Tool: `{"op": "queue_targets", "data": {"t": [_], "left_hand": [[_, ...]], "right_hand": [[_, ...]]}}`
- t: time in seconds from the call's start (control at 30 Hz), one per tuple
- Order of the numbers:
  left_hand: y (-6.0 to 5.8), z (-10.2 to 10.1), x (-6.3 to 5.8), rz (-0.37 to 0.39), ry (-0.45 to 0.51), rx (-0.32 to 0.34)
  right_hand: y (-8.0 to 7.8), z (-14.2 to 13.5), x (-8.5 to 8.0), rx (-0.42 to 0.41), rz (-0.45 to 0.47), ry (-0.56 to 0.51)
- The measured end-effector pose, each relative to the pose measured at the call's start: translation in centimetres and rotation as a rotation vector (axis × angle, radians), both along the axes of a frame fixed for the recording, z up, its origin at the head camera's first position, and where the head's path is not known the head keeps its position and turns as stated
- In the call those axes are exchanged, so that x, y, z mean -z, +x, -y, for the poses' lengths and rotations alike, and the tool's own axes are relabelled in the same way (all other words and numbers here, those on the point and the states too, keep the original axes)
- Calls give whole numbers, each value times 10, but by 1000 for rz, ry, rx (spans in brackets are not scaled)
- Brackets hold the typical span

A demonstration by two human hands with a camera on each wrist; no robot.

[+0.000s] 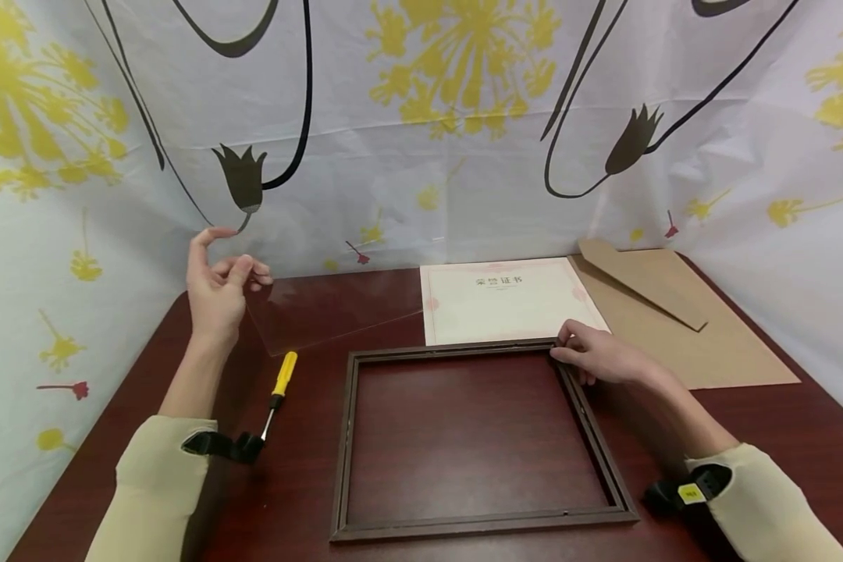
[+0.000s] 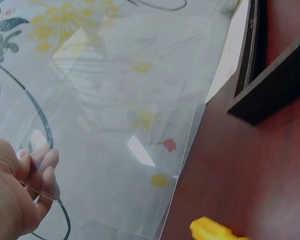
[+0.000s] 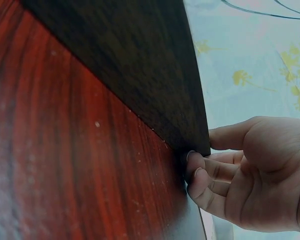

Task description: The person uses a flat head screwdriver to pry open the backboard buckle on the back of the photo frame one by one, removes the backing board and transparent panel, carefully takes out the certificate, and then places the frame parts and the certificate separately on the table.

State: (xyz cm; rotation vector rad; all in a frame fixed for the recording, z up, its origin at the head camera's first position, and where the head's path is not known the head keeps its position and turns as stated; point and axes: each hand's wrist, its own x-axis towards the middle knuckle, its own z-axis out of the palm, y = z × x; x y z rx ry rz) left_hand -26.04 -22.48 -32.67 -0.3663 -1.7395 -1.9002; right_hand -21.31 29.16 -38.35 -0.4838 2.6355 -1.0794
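Observation:
A clear transparent sheet (image 2: 115, 195) stands tilted at the table's back left; its lower edge shows faintly in the head view. My left hand (image 1: 218, 293) pinches the sheet's left edge between thumb and curled fingers, with the index finger raised. A dark brown picture frame (image 1: 344, 445) lies flat on the table, and the tabletop shows through its opening. At the frame's far right corner, my right hand (image 1: 597, 353) grips the rim with thumb and fingers. In the right wrist view, the fingertips (image 3: 200, 181) curl under that corner.
A yellow-handled screwdriver (image 1: 284, 375) lies left of the frame. Behind it are a printed certificate (image 1: 506, 304) and, at right, a brown backing board (image 1: 730, 343) with a folded support flap (image 1: 639, 282). A patterned cloth (image 1: 393, 203) hangs at the table's back and sides.

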Motion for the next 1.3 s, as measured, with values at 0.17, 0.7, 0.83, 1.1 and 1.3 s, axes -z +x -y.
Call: {"op": "queue_targets", "data": {"t": [0.17,0.7,0.83,1.1,1.3], "left_hand": [[-10,11,0,34,-23,-58],[-28,49,27,227,-51,-111],[-29,53,30,242,-25,-59],[-33,58,35,332,-148,-43],[-33,59,39,390,-215,-45]], "right_hand": [[0,1,2,5,3,-18],[1,3,1,1,-1,-11],[1,3,1,6,-2,-11],[1,1,2,10,1,-14],[1,0,3,16,5,-19]]}}
